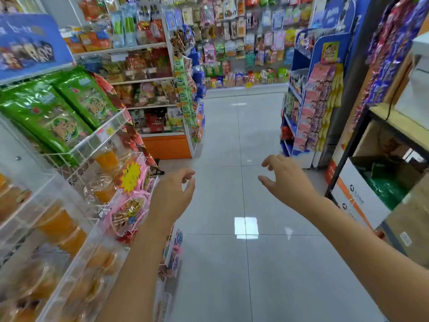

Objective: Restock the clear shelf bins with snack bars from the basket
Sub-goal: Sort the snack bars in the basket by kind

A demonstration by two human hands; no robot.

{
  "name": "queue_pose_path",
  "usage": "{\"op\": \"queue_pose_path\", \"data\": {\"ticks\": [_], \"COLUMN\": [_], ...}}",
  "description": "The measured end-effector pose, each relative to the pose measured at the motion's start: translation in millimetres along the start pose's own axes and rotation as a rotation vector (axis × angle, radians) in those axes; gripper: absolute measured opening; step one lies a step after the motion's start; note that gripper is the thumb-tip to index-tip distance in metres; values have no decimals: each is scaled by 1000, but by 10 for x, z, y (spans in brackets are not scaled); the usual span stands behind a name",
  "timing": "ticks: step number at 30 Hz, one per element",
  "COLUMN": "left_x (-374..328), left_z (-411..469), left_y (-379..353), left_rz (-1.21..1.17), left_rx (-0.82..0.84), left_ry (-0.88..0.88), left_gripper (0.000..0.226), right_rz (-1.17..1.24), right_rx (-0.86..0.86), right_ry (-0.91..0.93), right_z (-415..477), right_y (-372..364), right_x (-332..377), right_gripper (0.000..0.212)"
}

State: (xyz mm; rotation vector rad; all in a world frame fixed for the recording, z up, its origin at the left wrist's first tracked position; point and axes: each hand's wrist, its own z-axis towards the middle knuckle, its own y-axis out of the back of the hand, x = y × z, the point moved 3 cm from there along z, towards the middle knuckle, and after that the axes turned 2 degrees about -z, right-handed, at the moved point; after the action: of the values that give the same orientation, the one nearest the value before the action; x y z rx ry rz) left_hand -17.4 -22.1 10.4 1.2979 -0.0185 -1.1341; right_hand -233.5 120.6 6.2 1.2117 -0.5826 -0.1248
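Both my hands are stretched out over the shop aisle, holding nothing. My left hand (173,194) hovers with loosely curled fingers beside the clear shelf bins (76,231) on the left, which hold orange packaged snacks. My right hand (286,178) is out in the middle of the aisle, fingers spread and bent. No basket is in view. Pink snack packs (130,212) with a yellow star price tag hang at the bin corner, just left of my left wrist.
Green snack bags (53,108) lie on the upper left shelf. A blue display rack (311,101) stands on the right of the aisle. A shelf with cardboard boxes (369,189) is at the near right. Grey floor tiles (232,263) stretch ahead to a wall of hanging snacks.
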Motion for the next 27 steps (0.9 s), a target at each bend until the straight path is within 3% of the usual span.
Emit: {"op": "queue_pose_path", "data": {"ticks": [14, 27], "left_x": [972, 2077], "left_z": [2175, 4184], "left_y": [-612, -1096], "left_rz": [45, 80], "left_rx": [13, -71], "left_ry": [64, 396], "left_gripper": [22, 19], "right_rz": [40, 84], "right_rx": [-21, 171], "right_ry": [-62, 116], "right_z": [2325, 5033], "right_y": [-721, -1819], "right_x": [-264, -247], "right_gripper": [30, 31]}}
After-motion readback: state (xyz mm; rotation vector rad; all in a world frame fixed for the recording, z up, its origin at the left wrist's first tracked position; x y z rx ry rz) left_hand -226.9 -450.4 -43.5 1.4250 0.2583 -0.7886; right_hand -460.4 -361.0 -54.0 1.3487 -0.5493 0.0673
